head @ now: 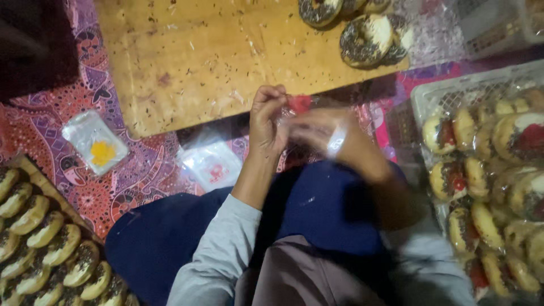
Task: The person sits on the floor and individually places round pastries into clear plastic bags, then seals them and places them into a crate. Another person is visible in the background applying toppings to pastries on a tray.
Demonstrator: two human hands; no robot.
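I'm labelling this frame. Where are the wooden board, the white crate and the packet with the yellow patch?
wooden board (226,56), head view, bare middle of its top.
white crate (430,96), head view, its upper left rim.
packet with the yellow patch (95,141), head view, its middle.

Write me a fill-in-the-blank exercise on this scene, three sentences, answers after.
1. Both hands, left hand and right hand, hold a clear plastic bag with a ____ patch.
2. The sprinkled doughnuts at the top lie on a ____ board.
3. The packed doughnuts on the person's right sit in a ____ basket.

Missing words: red; wooden; white
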